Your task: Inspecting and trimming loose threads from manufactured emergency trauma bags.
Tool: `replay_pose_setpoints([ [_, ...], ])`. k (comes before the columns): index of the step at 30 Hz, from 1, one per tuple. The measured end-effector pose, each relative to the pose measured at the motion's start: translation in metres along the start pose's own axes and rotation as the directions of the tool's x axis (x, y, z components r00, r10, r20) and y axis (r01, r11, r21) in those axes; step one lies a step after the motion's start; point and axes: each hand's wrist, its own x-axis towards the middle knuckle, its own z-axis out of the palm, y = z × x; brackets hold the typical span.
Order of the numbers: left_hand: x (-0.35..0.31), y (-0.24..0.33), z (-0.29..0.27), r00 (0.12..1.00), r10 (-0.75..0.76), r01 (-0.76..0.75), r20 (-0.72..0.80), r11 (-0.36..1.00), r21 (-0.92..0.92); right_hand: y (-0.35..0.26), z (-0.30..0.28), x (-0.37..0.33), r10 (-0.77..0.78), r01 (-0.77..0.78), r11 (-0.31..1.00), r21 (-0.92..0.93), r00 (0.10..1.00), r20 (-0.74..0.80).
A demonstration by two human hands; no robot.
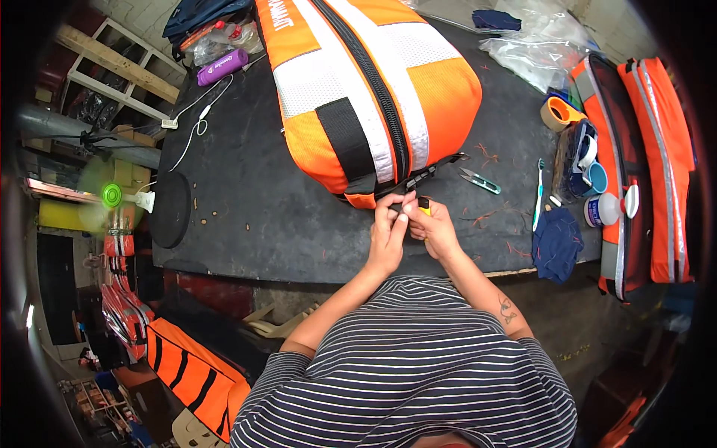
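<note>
A large orange bag (455, 89) with white reflective bands and a long black zip (373, 67) lies on the dark table, its near end toward me. At that end, my left hand (387, 233) is closed in a pinch beside the black strap and buckle (420, 179). What its fingertips grip is too small to make out. My right hand (439, 231) meets it fingertip to fingertip. It is wrapped round a small yellow-and-black tool (425, 205), whose kind I cannot tell. Thread snips (480, 180) lie to the right of my hands.
On the right are a toothbrush (538, 196), a navy cloth (557, 243), a white bottle (602, 210), orange tape (558, 113) and more orange bags (657, 164). A purple cylinder (222, 67) and white cable (200, 123) lie at the left. A small green fan (112, 196) stands beyond the left edge.
</note>
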Motion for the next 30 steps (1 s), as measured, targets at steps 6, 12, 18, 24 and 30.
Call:
replay_pose_setpoints([
  [6, -0.016, 0.001, 0.021, 0.975, 0.084, -0.122, -0.206, 0.976, -0.180, 0.006, -0.002, -0.004, -0.190, 0.182, 0.973, -0.144, 0.981, -0.037],
  [12, -0.021, 0.003, 0.014, 0.971, -0.076, 0.007, -0.225, 0.955, -0.296, -0.005, -0.012, -0.011, -0.361, 0.329, 0.885, -0.330, 0.932, -0.038],
  [18, -0.025, -0.009, -0.004, 0.909, -0.327, 0.181, -0.260, 0.870, -0.459, -0.005, 0.013, 0.005, -0.353, 0.279, 0.919, -0.279, 0.898, -0.263],
  [24, 0.005, -0.023, -0.029, 0.801, -0.454, 0.464, 0.389, 0.062, -0.884, -0.006, 0.008, 0.028, -0.031, 0.026, 0.881, 0.473, 1.000, 0.003],
  [30, 0.019, -0.015, -0.023, 0.734, -0.487, 0.580, 0.473, 0.087, -0.810, -0.003, -0.023, 0.013, -0.308, 0.292, 0.943, -0.157, 0.948, -0.083],
])
